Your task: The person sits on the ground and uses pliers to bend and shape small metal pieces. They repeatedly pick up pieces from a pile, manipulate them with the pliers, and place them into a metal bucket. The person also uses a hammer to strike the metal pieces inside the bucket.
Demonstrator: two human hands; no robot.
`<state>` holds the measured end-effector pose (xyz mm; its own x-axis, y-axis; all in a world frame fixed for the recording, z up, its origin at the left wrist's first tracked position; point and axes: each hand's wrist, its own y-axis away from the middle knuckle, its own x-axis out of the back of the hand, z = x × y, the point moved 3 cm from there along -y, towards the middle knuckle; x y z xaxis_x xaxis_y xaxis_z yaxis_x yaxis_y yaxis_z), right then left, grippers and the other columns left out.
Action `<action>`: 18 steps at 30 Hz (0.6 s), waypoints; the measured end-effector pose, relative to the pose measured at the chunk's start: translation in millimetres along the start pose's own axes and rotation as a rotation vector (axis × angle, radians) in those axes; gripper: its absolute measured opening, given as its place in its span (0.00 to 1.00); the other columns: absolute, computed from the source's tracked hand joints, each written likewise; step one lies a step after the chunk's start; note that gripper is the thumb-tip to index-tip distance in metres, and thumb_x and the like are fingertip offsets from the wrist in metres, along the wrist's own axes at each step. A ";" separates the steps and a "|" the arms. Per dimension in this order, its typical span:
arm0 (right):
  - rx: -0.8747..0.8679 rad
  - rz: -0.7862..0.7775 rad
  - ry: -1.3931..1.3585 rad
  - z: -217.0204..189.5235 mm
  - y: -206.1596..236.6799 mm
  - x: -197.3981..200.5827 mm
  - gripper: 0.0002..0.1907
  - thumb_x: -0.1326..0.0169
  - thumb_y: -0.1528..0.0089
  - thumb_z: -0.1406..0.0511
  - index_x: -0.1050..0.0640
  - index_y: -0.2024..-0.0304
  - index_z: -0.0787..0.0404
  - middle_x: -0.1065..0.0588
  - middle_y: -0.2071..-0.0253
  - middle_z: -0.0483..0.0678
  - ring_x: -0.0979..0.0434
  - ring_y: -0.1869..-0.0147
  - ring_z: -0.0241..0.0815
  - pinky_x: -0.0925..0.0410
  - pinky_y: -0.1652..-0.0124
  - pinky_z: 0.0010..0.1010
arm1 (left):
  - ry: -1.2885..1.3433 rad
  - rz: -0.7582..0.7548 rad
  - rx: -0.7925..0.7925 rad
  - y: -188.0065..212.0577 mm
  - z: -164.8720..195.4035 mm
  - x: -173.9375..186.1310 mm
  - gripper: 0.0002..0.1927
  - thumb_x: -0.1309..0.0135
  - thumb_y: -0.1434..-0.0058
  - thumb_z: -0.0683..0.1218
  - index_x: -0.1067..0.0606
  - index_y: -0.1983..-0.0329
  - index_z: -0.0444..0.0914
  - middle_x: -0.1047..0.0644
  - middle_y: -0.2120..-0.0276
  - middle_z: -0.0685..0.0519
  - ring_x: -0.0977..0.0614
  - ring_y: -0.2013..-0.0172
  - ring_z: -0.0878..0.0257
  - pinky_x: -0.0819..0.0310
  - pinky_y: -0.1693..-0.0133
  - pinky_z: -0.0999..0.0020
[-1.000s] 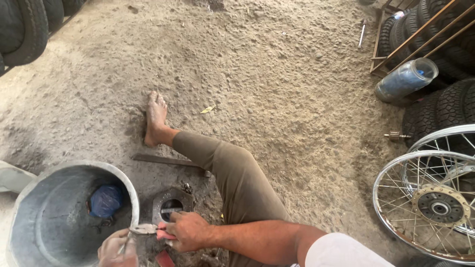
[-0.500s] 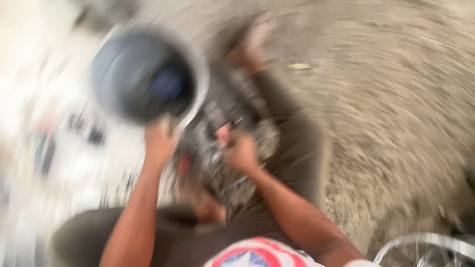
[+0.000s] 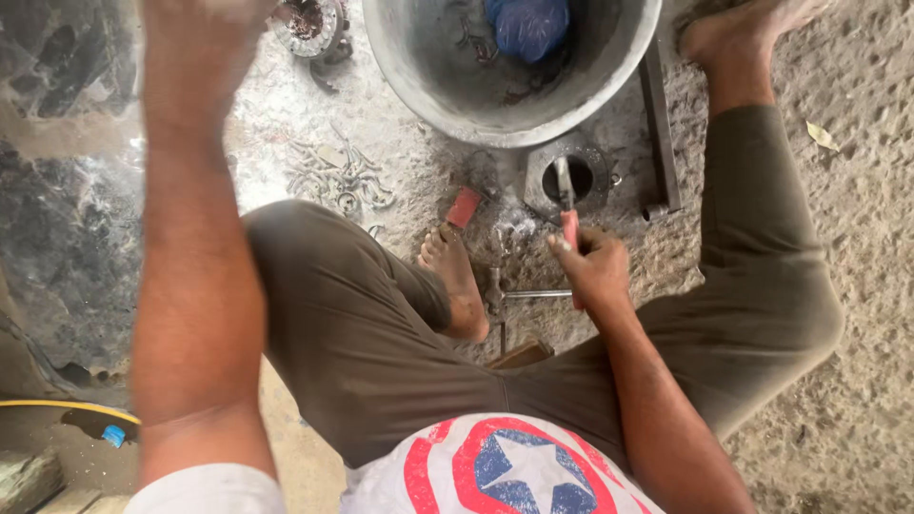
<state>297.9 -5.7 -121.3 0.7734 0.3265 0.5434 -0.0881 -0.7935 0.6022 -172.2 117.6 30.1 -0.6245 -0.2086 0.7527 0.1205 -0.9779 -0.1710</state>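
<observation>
Head view — metal basin (image 3: pixel 428 90) beside right hand (image 3: pixel 595 271).

The left hand (image 3: pixel 205 19) rises to the top edge, smeared by motion, fingers cut off; open or closed cannot be told. The metal basin (image 3: pixel 495 114) loses its far rim to the frame, as does the blue bag (image 3: pixel 529 24) inside. The right hand (image 3: pixel 595 271) hides most of the red-handled tool (image 3: pixel 568 214). A hub-like metal part (image 3: pixel 309 24) is cropped too.
</observation>
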 end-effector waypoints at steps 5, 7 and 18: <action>0.113 -0.059 0.045 -6.1 -7.6 -6.1 0.17 0.35 0.39 0.57 0.21 0.71 0.64 0.26 0.78 0.46 0.32 0.78 0.32 0.36 0.79 0.30 | 0.249 -0.270 0.272 2.9 -41.8 -17.0 0.14 0.38 0.30 0.44 0.22 0.43 0.36 0.20 0.62 0.51 0.19 0.65 0.66 0.25 0.64 0.72; 0.076 -0.092 0.010 -6.0 -10.2 -6.7 0.16 0.36 0.39 0.58 0.21 0.71 0.64 0.27 0.78 0.45 0.33 0.78 0.32 0.37 0.78 0.31 | 0.200 -0.480 0.499 7.2 -70.4 -40.9 0.14 0.40 0.32 0.47 0.22 0.46 0.39 0.18 0.63 0.54 0.18 0.67 0.68 0.23 0.65 0.72; 0.023 -0.054 -0.365 9.6 -18.5 -7.6 0.17 0.43 0.40 0.70 0.19 0.48 0.61 0.19 0.47 0.46 0.21 0.43 0.38 0.29 0.45 0.33 | -0.384 -0.418 0.357 37.1 -185.0 -203.9 0.12 0.36 0.36 0.47 0.19 0.58 0.33 0.17 0.65 0.46 0.17 0.66 0.59 0.24 0.63 0.63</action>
<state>299.7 1.6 -142.1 0.9498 0.1668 0.2646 -0.0302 -0.7932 0.6083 -183.1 126.7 -247.4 -0.3633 0.2626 0.8939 0.2172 -0.9091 0.3554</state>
